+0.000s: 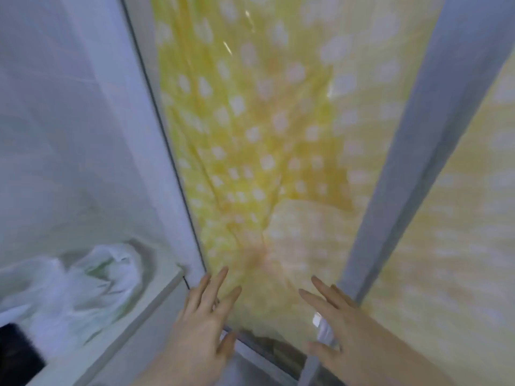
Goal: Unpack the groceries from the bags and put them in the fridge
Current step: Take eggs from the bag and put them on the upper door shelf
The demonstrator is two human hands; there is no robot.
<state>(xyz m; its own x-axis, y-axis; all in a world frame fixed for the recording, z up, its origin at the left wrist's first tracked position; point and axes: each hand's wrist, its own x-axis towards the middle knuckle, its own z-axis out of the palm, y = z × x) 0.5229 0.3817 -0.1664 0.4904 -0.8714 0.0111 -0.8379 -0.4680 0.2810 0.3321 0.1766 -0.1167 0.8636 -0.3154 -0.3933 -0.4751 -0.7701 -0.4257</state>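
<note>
The view is motion-blurred. A large yellow bag with white dots (250, 140) fills the middle, its folds gathering low down near my hands. My left hand (206, 316) reaches forward with straight, spread fingers whose tips lie at the bag's lower left edge. My right hand (337, 327) is also spread flat, at the bag's lower right. Neither hand holds anything. Something small and shiny (320, 327) shows beside my right palm; what it is cannot be told.
A crumpled white plastic bag (83, 285) lies on a white surface (156, 296) at the left, with a black object (16, 355) at the bottom left corner. A grey upright edge (412, 151) runs along the right of the yellow bag.
</note>
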